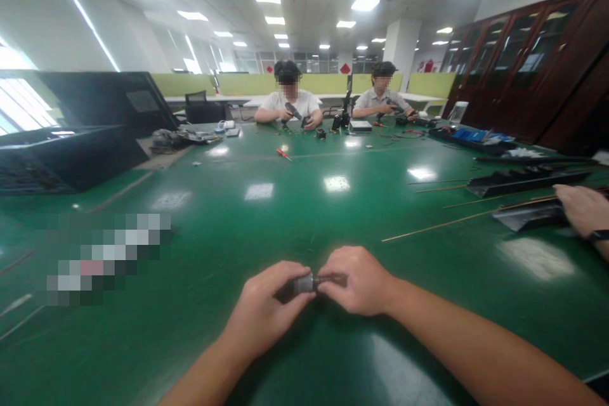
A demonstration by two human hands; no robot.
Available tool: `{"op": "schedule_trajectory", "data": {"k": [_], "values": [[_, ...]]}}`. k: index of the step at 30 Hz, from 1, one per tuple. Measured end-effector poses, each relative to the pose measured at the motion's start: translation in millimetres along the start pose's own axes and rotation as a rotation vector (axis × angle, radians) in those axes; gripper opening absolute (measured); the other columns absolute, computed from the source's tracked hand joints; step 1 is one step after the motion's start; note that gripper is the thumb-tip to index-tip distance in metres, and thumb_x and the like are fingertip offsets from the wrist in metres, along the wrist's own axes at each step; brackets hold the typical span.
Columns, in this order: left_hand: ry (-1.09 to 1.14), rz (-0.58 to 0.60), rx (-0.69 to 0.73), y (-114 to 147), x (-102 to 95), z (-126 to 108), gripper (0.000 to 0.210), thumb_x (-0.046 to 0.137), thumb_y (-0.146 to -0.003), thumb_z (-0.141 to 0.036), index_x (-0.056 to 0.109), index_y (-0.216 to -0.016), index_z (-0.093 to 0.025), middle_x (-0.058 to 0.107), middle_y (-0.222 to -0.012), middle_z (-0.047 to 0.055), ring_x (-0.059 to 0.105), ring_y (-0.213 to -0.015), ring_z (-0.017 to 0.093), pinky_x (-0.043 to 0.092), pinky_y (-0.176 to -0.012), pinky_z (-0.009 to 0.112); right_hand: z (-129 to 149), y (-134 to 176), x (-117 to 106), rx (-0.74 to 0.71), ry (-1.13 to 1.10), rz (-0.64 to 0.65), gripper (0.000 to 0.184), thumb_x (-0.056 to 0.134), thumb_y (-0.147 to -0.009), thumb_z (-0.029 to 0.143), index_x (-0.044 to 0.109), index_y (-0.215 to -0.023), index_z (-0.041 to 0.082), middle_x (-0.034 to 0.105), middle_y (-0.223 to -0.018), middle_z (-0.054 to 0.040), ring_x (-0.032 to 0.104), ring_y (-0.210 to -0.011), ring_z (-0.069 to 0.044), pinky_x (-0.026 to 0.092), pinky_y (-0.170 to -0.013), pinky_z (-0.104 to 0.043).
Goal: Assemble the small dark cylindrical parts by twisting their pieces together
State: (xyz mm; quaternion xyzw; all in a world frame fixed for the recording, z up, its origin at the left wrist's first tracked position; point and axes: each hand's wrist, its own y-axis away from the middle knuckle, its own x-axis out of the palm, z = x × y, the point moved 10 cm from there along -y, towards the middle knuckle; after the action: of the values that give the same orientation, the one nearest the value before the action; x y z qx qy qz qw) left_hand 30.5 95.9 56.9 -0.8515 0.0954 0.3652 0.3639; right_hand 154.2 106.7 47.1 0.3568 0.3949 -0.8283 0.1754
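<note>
My left hand [266, 298] is closed, thumb and fingers around a short grey metal cylinder [304, 283]. A thin, dark, ribbed shaft [328, 278] lies in line with the cylinder, off its right end. My right hand [354, 280] pinches this shaft; part of it is hidden by the fingers. The two hands almost meet, low over the green tabletop [304, 216] near its front edge. Whether shaft and cylinder are one piece I cannot tell.
Black trays [528, 181] and thin rods [438, 224] lie at the right, where another person's hand [583, 209] reaches in. An orange screwdriver [283, 153] lies farther off. Two people sit opposite, holding tools. A dark box [66, 158] stands at the left, behind a blurred-out item [111, 257].
</note>
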Motion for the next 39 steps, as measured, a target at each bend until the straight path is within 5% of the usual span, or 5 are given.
{"op": "schedule_trajectory", "data": {"k": [39], "values": [[-0.077,-0.081,-0.031,-2.5,-20.8,16.0,0.026,0.075,-0.081,-0.03,0.069,-0.106,-0.024,0.073,-0.101,0.003,0.07,-0.092,0.019,0.057,-0.086,0.031,-18.7,-0.7,-20.1,0.147,-0.094,-0.135,0.004,0.067,-0.08,0.021,0.068,-0.082,0.018,0.067,-0.074,-0.0024,0.061,-0.068,-0.016,0.045,-0.066,-0.027]]}}
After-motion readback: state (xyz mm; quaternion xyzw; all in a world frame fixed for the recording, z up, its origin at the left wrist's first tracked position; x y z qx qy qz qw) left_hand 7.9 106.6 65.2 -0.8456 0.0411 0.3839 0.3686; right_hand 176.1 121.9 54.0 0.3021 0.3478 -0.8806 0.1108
